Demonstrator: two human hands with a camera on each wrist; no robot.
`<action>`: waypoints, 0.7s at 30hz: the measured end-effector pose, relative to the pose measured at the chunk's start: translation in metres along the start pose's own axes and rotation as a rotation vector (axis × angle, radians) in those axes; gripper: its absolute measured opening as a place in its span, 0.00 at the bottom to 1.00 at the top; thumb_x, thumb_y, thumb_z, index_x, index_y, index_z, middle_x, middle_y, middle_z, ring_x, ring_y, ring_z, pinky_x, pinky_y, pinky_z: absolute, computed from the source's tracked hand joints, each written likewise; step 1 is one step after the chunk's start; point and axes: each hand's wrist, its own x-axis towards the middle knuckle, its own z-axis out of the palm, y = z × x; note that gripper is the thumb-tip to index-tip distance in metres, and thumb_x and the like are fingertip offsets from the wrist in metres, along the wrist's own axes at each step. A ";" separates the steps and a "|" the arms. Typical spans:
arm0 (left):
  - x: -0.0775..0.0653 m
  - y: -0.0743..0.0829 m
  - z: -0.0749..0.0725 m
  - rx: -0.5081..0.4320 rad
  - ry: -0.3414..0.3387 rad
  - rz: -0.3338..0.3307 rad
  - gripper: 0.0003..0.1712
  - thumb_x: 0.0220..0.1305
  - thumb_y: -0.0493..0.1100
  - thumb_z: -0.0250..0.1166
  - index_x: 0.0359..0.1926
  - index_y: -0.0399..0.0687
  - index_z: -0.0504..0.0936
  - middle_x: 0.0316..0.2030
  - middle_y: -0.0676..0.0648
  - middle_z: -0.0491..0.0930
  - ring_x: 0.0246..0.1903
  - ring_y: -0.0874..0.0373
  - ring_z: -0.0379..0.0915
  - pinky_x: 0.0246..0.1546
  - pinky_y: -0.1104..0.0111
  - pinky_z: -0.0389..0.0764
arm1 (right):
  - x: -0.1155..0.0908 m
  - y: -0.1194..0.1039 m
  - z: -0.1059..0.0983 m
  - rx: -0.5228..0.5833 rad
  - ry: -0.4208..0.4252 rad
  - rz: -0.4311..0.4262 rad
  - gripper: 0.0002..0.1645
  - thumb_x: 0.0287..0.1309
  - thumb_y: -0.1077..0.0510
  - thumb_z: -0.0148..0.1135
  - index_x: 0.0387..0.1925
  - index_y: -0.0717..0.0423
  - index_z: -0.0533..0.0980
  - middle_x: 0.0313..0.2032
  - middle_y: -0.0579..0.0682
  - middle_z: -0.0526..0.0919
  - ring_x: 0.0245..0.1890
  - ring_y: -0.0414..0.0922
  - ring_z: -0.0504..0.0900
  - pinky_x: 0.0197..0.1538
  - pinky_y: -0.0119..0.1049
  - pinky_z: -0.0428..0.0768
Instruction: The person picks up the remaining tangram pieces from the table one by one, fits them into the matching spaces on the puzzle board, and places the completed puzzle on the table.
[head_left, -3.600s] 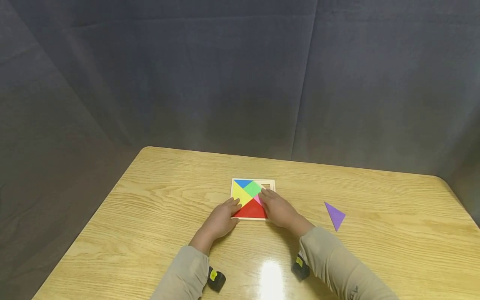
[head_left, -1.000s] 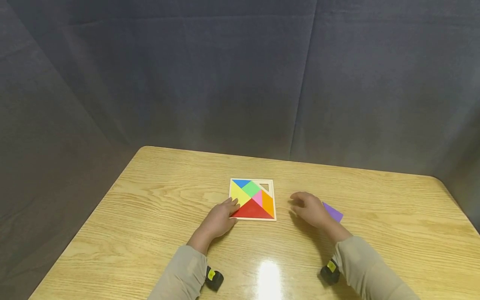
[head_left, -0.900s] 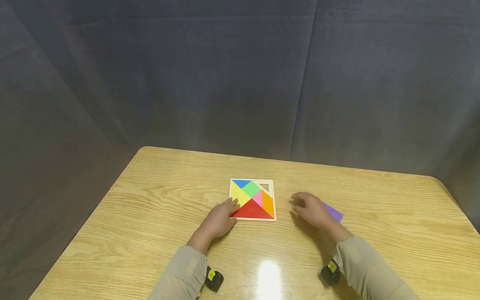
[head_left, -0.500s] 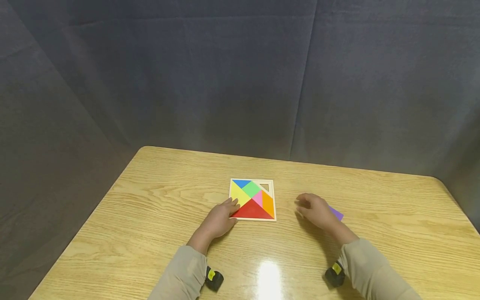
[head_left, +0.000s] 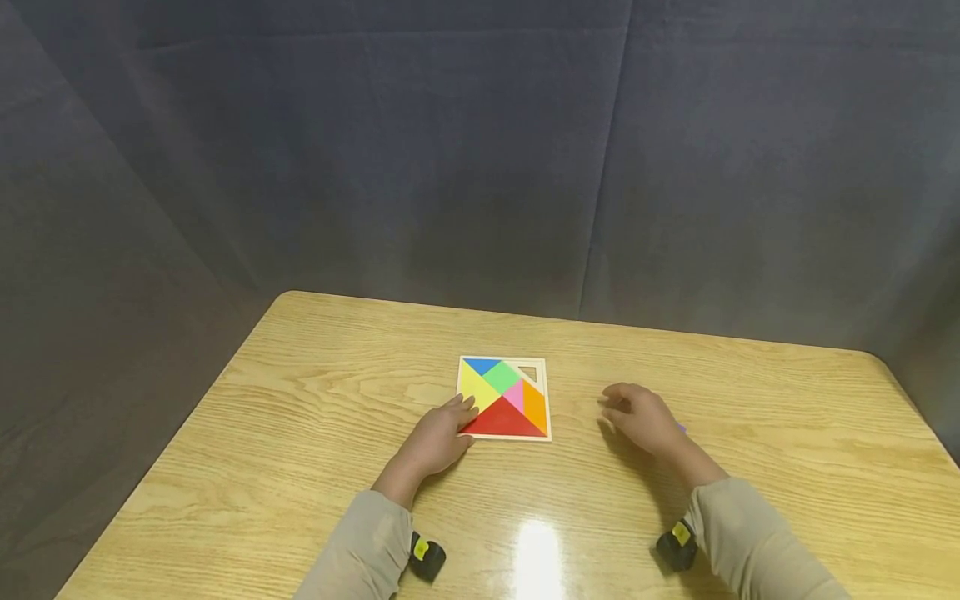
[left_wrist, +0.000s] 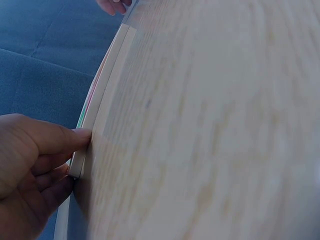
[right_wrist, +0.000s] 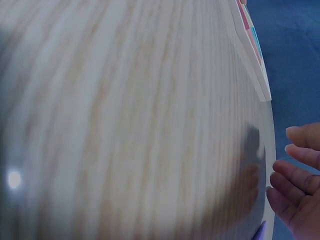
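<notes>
A tangram tray (head_left: pixel 549 421) with a pale wooden rim lies on the table. In it are blue, green, yellow (head_left: pixel 474 388), pink, orange (head_left: pixel 535 410) and red (head_left: pixel 506 422) pieces; a triangular recess at the far right corner shows bare wood. My left hand (head_left: pixel 433 439) holds the tray's near left corner, thumb on the front edge and fingers at the side, as the left wrist view shows. Off to the tray's right, my right hand (head_left: pixel 643 419) hovers over the table, fingers loosely bent around nothing. Behind it, a purple triangle (head_left: pixel 682 428) is mostly hidden.
The wooden table (head_left: pixel 337 367) has rounded far corners and carries a bright glare patch near its front. A dark grey curtain (head_left: pixel 450 167) hangs behind it. Black wrist cameras (head_left: pixel 427 558) sit under both sleeves.
My right hand has left the tray, uncovering the orange piece, and drifted right until it covers most of the purple triangle. My left hand stays at the tray's corner.
</notes>
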 end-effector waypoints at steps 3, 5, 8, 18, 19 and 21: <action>0.000 0.000 -0.001 0.000 -0.001 0.001 0.23 0.53 0.35 0.58 0.53 0.34 0.70 0.57 0.43 0.62 0.60 0.51 0.50 0.57 0.60 0.57 | 0.000 0.002 -0.002 -0.001 0.001 0.007 0.20 0.54 0.61 0.54 0.47 0.68 0.69 0.39 0.58 0.76 0.41 0.55 0.73 0.41 0.46 0.74; 0.000 0.001 -0.001 0.002 -0.001 0.000 0.23 0.53 0.35 0.57 0.53 0.34 0.70 0.57 0.43 0.62 0.60 0.51 0.50 0.57 0.60 0.57 | -0.001 0.003 -0.003 0.001 -0.001 0.010 0.20 0.54 0.61 0.54 0.48 0.68 0.69 0.39 0.59 0.76 0.41 0.55 0.73 0.42 0.47 0.74; 0.000 0.000 0.000 -0.004 0.001 -0.002 0.23 0.53 0.35 0.58 0.53 0.34 0.70 0.57 0.43 0.62 0.60 0.51 0.50 0.57 0.60 0.57 | -0.003 0.004 -0.005 0.003 -0.009 0.015 0.21 0.55 0.60 0.53 0.48 0.68 0.68 0.40 0.60 0.75 0.43 0.57 0.72 0.43 0.48 0.73; 0.000 0.000 0.001 0.006 0.005 0.009 0.23 0.53 0.35 0.58 0.52 0.34 0.70 0.57 0.42 0.63 0.59 0.50 0.51 0.57 0.60 0.57 | -0.004 0.009 -0.010 -0.030 -0.005 0.005 0.20 0.54 0.61 0.53 0.48 0.70 0.68 0.42 0.64 0.74 0.44 0.60 0.72 0.44 0.50 0.72; 0.000 -0.001 0.001 0.005 0.006 0.008 0.23 0.53 0.35 0.58 0.52 0.34 0.70 0.57 0.42 0.63 0.59 0.50 0.51 0.57 0.60 0.57 | -0.005 0.009 -0.011 -0.032 -0.006 0.005 0.20 0.54 0.61 0.53 0.48 0.70 0.68 0.42 0.64 0.74 0.44 0.60 0.72 0.44 0.50 0.72; 0.000 -0.001 0.001 0.007 0.005 0.006 0.23 0.53 0.35 0.58 0.52 0.34 0.70 0.57 0.42 0.63 0.59 0.50 0.51 0.57 0.60 0.57 | -0.005 0.010 -0.011 -0.039 -0.006 0.009 0.21 0.55 0.61 0.53 0.48 0.70 0.68 0.42 0.64 0.74 0.44 0.59 0.72 0.44 0.50 0.72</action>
